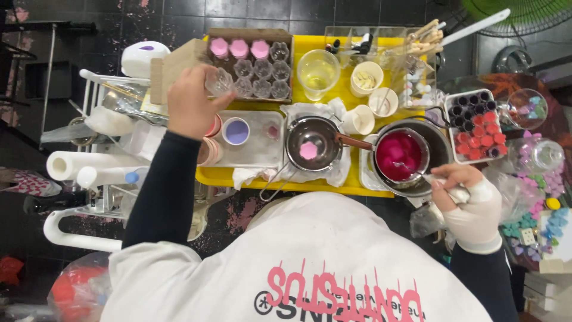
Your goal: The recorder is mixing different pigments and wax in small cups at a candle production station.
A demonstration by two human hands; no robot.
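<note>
Nearest the camera is the person's white top with pink lettering (298, 268), filling the lower frame above a yellow tray (357, 48) crowded with candle-making gear. The left hand (192, 102) is closed around a small clear glass jar (219, 82), held in the air just beside a cardboard box of jars (250, 65). In that box three jars already show pink wax (238, 48) along one row, while the others look clear and unfilled, so by my judgement the filling is only begun. The right hand (471, 203), in a white wrap or glove, grips a utensil (438, 179) at the rim of a pot of melted pink wax (398, 155); what kind of utensil it is I cannot tell. Between the hands sits a steel pouring pot (311, 142) with a pink wax flower (308, 150) inside. A tray of red and dark wax pieces (473, 125) stands near the right hand.
</note>
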